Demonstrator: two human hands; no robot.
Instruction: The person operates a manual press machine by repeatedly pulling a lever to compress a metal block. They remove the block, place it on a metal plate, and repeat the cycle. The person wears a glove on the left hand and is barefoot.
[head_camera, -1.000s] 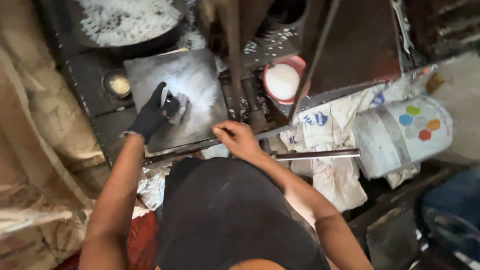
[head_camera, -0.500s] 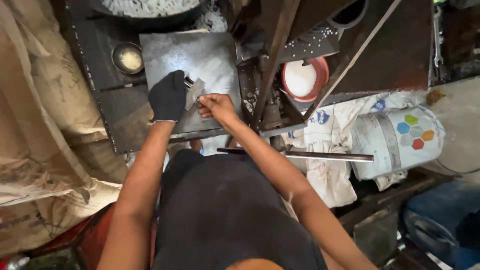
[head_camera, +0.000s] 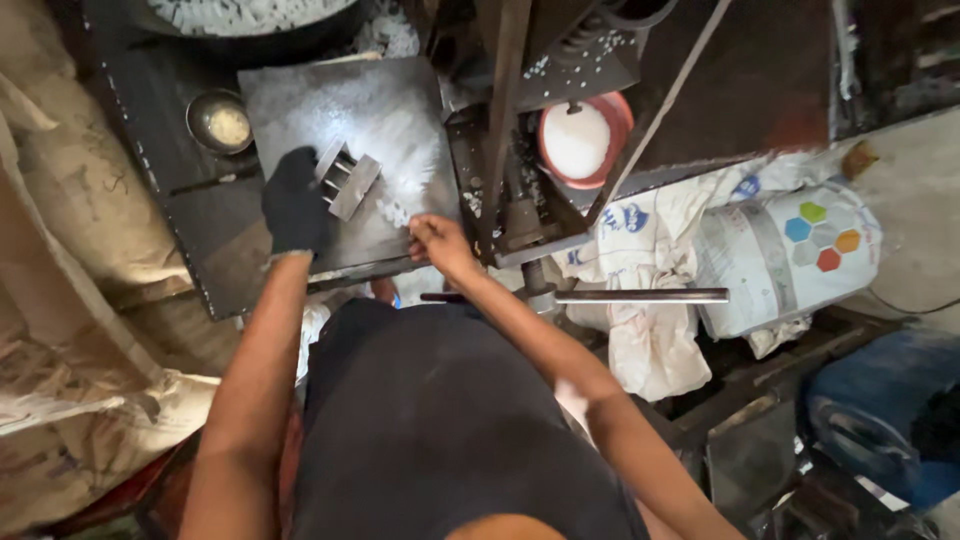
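Two outstretched arms: gloved left hand (head_camera: 295, 200) grips metal block (head_camera: 345, 178), right hand (head_camera: 438, 240) pinched shut.

- Left hand (head_camera: 293, 200), in a black glove, grips a small grey metal block (head_camera: 347, 178) on the flat metal plate (head_camera: 300, 105).
- White powder (head_camera: 410, 150) is spread over the plate beside that block.
- Right hand (head_camera: 437, 240), bare, is closed at the plate's near edge, fingers (head_camera: 418, 228) curled.
- A small metal bowl (head_camera: 220, 120) sits left of the plate on the dark surface (head_camera: 165, 150).
- Over to the right, a red bowl (head_camera: 585, 135) with white contents; lower right, a white bucket (head_camera: 790, 255) lies on its side.
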